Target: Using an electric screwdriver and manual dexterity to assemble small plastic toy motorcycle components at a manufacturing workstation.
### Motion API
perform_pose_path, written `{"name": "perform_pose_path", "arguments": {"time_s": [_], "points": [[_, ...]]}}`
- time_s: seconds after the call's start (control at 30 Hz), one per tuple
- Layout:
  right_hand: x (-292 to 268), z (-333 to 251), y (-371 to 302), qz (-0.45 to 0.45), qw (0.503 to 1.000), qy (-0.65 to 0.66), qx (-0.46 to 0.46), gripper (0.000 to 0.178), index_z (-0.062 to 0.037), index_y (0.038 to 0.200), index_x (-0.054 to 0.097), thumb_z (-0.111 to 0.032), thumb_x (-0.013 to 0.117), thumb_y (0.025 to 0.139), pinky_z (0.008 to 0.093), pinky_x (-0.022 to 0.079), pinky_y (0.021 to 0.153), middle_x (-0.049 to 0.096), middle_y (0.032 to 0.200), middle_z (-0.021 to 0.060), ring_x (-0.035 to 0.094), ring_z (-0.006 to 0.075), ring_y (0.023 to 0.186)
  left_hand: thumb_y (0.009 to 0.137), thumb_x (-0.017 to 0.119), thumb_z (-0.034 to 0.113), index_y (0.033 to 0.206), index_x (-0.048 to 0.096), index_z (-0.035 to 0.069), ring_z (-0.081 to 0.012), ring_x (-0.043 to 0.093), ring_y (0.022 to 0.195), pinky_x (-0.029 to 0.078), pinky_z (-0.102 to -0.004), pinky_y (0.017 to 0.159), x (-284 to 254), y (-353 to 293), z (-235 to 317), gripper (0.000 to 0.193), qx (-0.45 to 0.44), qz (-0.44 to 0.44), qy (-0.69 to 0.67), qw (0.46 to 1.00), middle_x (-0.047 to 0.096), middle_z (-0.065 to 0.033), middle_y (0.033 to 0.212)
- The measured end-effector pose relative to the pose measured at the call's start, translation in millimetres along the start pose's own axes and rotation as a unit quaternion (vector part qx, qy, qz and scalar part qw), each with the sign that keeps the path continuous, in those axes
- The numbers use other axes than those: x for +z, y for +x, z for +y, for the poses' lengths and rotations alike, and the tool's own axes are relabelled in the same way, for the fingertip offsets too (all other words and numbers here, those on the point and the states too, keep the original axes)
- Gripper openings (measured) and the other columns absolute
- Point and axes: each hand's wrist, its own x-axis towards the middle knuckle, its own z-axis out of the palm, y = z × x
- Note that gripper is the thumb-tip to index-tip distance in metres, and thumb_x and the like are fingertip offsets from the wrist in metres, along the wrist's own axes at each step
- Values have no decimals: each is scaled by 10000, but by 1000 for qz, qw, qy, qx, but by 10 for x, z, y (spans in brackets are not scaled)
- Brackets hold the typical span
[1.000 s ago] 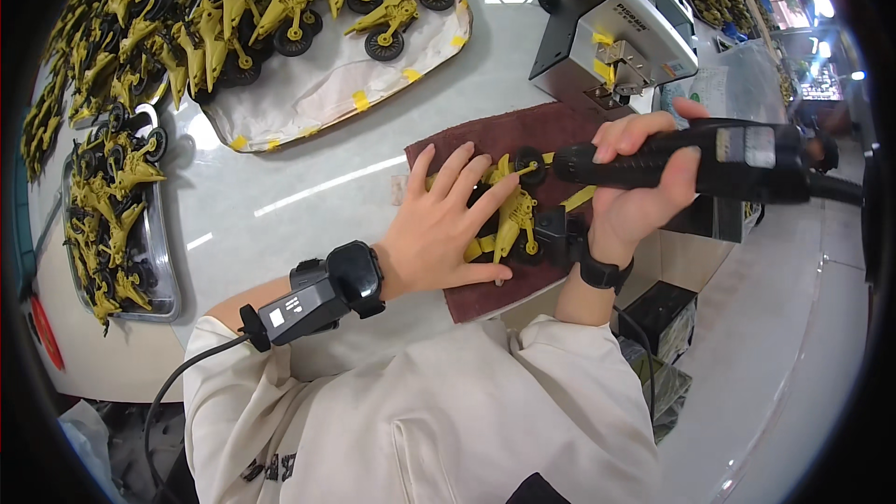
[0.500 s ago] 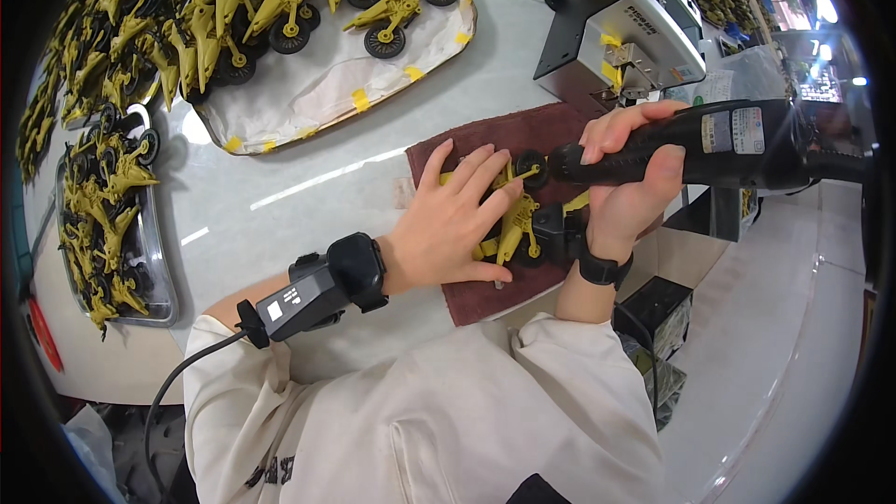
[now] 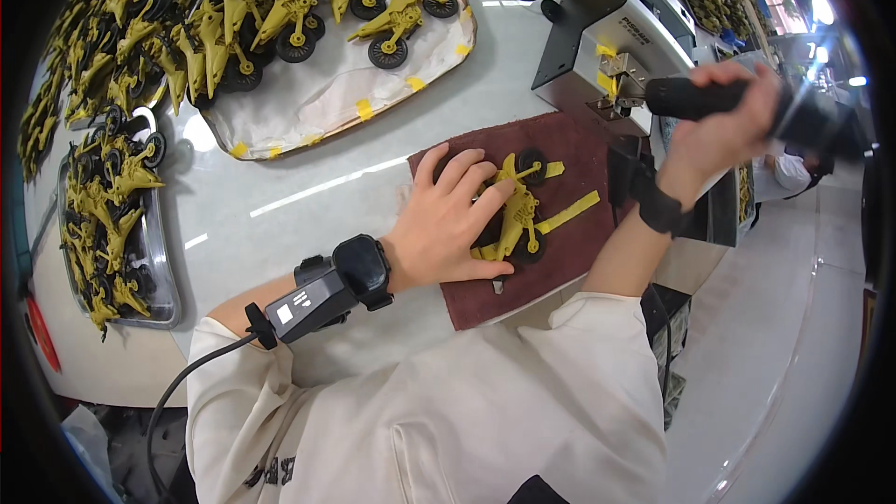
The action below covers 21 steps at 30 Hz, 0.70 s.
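left hand lies splayed palm-down, right hand grips tool aloft.

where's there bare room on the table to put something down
Free: the glossy pale-grey tabletop between the silver rectangular tray and the left hand, plus the strip between the white-lined tray and the maroon cloth. Crowded: the upper left, heaped with yellow-and-black toy motorcycles.

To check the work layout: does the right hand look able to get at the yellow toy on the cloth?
Probably yes, though the right hand holds a black tool: the left hand covers the left part of the yellow toy, but its right side lies uncovered.
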Motion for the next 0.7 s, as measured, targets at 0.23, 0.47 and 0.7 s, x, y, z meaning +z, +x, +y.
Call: {"name": "perform_pose_path", "arguments": {"time_s": [0.23,0.47,0.7], "points": [[-104,-180,-258,-103,972,120,175,375,-71,982,504,-430,497,871,334,392,574,479,635,52,428,169,499,582,717,553,1221,451,52,-312,408,1169,230,-502,1012,1,-1,17,854,-24,-16,-5,1000,483,-119,1159],[-145,-476,-884,-263,903,298,162,644,-14,1153,355,-426,683,783,386,454,600,570,718,142,555,253,595,544,760,509,1306,367,28,-324,386,1204,220,-503,1024,4,-32,5,983,-40,-11,-28,999,462,-129,1245],[8,-297,-1072,-240,933,182,198,550,-76,1114,394,-510,558,818,323,410,498,510,667,83,475,184,500,535,772,489,1299,372,32,-324,398,1194,220,-505,1027,2,-9,-15,976,-31,-12,-37,999,470,-111,1249]]}}
